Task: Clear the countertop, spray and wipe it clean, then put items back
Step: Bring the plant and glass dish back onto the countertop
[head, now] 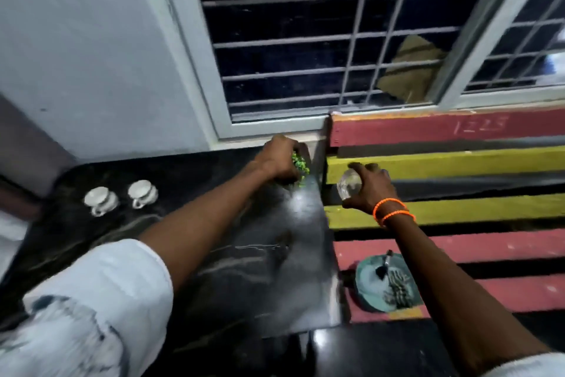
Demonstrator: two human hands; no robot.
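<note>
Left hand (279, 161) grip tight around green plant (299, 166); right hand (371, 187) grip around clear glass (348, 184).

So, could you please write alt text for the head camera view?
A person's left hand grips a small green plant at the black countertop's back corner, while the right hand holds a clear glass object over a striped bench. Two white cups sit upside down at left.
</note>
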